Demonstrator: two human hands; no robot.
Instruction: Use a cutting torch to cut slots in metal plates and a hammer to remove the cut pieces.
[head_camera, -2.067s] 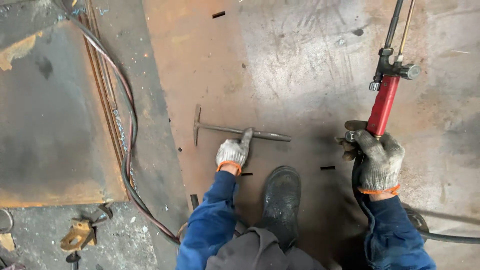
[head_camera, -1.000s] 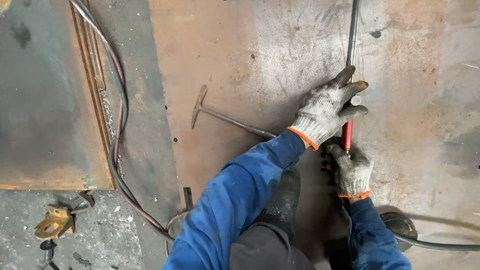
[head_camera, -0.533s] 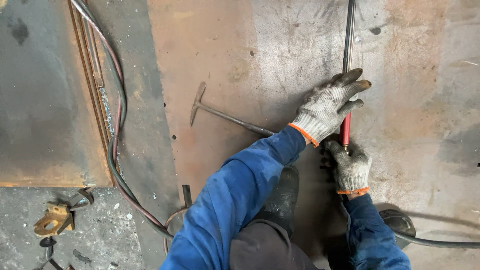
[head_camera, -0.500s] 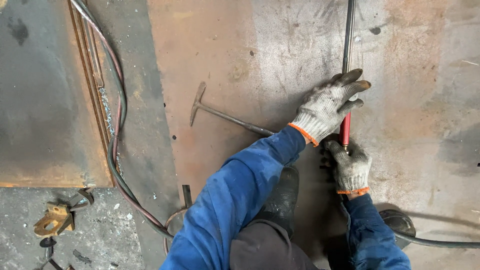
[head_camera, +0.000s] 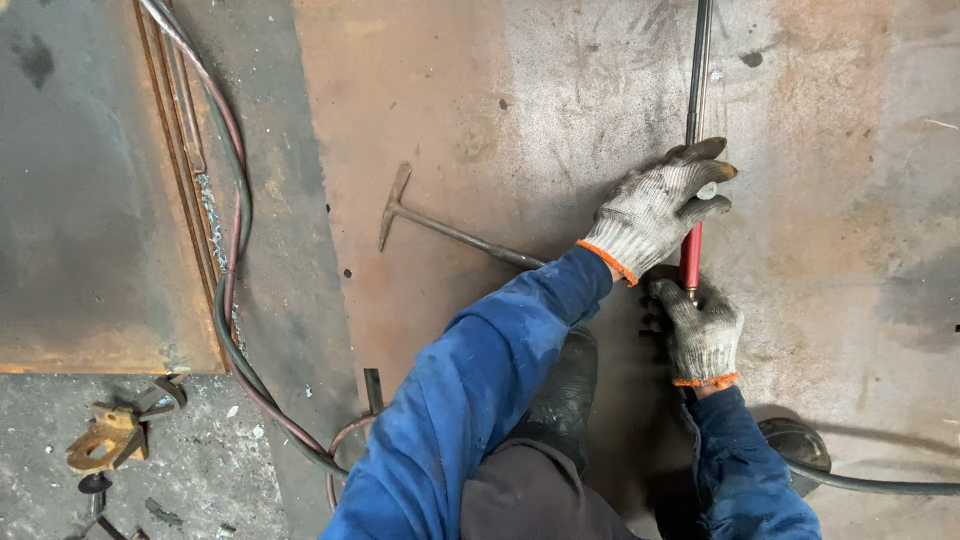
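Head view: a long cutting torch with a red handle and thin steel tubes (head_camera: 692, 150) lies on the rusty steel plate (head_camera: 450, 110). The gloved left hand (head_camera: 655, 210) curls fingers around its upper handle; the gloved right hand (head_camera: 700, 335) grips just below, fingers wrapped tight.

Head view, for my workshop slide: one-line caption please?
Both gloved hands, left hand and right hand, hold a red-handled torch over a rusty steel plate.

Rusty steel plate (head_camera: 450, 90) under T-shaped hammer (head_camera: 440, 225)
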